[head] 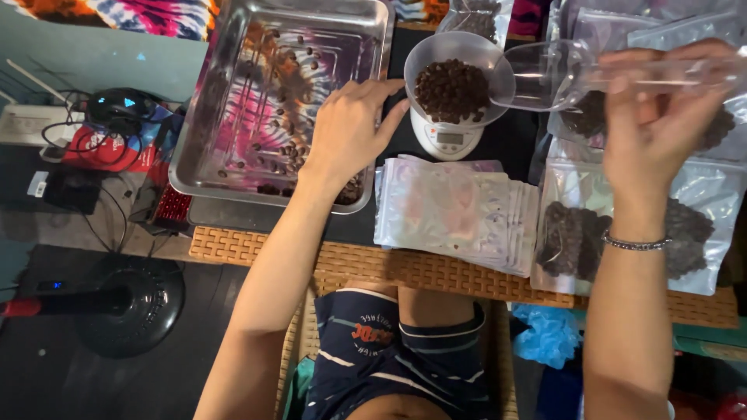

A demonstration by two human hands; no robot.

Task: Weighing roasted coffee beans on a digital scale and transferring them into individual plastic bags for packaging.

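Evidently weighing is underway: the right hand (650, 117) grips a clear scoop (545, 74), its mouth tipped just beside the bowl of dark beans (453, 89) on the small scale (447, 140). The left hand (350, 128), loosely curled and holding nothing, steadies the bowl's rim; topping up likely needs a gentle tilt.

A shiny rectangular metal tray (210, 167) at the upper left mirrors colours, the clear glossy plastic scoop (545, 74) and smooth translucent plastic bowl (426, 54) sit at the top, and glossy iridescent foil pouches (455, 214) lie on a rough woven wicker mat (405, 268).
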